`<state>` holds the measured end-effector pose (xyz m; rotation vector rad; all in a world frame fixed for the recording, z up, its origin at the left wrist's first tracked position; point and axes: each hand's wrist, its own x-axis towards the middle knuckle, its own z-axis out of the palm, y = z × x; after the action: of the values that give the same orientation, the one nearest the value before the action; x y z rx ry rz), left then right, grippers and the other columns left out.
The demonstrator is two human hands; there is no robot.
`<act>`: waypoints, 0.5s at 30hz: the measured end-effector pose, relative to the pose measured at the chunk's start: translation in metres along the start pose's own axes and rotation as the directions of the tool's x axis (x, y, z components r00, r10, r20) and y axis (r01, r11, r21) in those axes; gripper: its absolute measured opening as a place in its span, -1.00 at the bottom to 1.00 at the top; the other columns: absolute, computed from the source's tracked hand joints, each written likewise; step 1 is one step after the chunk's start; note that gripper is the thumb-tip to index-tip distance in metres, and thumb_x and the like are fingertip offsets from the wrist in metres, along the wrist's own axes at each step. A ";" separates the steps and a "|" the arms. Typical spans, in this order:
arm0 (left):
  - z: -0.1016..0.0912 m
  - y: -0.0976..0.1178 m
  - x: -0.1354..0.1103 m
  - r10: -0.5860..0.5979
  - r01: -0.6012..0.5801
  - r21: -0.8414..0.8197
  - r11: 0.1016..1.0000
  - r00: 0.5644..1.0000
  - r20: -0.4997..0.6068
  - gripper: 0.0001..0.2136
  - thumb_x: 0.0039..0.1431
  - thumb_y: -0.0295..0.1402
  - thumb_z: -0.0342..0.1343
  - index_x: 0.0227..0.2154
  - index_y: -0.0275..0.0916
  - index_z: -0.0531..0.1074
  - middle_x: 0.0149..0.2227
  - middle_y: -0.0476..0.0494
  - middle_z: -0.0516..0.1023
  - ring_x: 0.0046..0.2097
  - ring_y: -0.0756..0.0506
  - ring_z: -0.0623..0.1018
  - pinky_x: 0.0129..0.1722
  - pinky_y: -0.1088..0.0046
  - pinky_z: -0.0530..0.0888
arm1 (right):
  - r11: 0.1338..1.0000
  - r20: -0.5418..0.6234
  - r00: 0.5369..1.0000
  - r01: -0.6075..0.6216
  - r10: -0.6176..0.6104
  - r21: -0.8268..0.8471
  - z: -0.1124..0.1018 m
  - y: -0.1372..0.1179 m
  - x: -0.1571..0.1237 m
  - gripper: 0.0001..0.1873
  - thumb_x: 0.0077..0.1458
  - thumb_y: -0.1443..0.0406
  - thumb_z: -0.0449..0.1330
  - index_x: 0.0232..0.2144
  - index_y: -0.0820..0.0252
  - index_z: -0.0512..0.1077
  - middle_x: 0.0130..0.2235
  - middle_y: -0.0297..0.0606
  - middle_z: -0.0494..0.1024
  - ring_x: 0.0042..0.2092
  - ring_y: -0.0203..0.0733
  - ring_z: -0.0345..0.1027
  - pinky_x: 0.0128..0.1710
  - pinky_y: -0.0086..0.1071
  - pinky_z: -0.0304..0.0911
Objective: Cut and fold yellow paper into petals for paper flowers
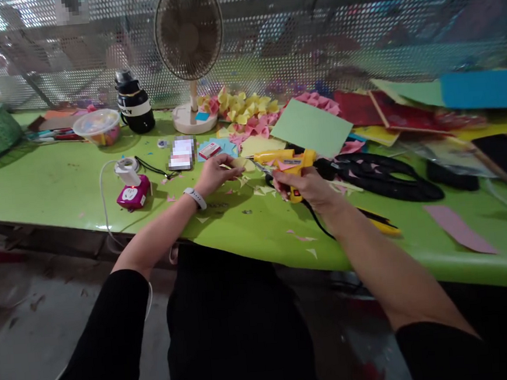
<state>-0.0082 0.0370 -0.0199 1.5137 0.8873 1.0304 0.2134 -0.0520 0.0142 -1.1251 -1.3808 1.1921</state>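
While right hand [308, 188] grips yellow plastic glue gun [277, 157], left hand [215, 173] pinches small pale-yellow paper piece [238, 164] at nozzle; heap of folded yellow-pink papers [247, 111] behind, apparently finished.

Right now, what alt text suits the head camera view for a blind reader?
A person's right hand grips a yellow glue gun, nozzle aimed at a small paper piece pinched in the left hand, above a green table strewn with scraps. Behind stand a desk fan and folded yellow and pink papers.
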 end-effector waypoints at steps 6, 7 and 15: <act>0.000 0.003 -0.001 -0.053 0.052 -0.074 0.996 0.999 -0.010 -0.65 -0.06 -0.33 0.45 -0.41 -0.31 0.35 -0.41 -0.06 0.57 -0.37 0.02 0.61 -0.30 0.44 0.58 | 1.000 0.017 1.000 0.007 -0.007 -0.026 0.000 0.004 0.001 -0.57 -0.10 -0.05 0.45 -0.50 0.10 0.43 -0.61 -0.41 0.39 -0.67 -0.35 0.19 -0.72 -0.40 0.21; 0.000 0.003 -0.001 -0.062 0.061 -0.085 0.995 0.998 -0.010 -0.66 -0.06 -0.34 0.45 -0.41 -0.31 0.35 -0.41 -0.07 0.57 -0.37 0.02 0.61 -0.31 0.45 0.57 | 0.999 0.015 1.000 0.003 -0.003 -0.032 0.000 0.004 0.001 -0.56 -0.10 -0.05 0.45 -0.50 0.11 0.42 -0.61 -0.41 0.38 -0.66 -0.36 0.19 -0.72 -0.41 0.22; 0.000 0.005 -0.002 -0.078 0.076 -0.101 0.992 0.997 -0.020 -0.64 -0.07 -0.33 0.46 -0.41 -0.34 0.35 -0.43 -0.06 0.58 -0.40 0.05 0.60 -0.34 0.50 0.54 | 0.995 0.018 0.998 -0.058 0.060 -0.081 -0.001 0.004 0.000 -0.48 -0.13 -0.08 0.47 -0.50 0.19 0.38 -0.61 -0.43 0.36 -0.66 -0.41 0.19 -0.69 -0.47 0.22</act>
<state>-0.0089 0.0338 -0.0149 1.3756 0.8905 1.0237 0.2150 -0.0513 0.0106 -1.2204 -1.4302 1.2016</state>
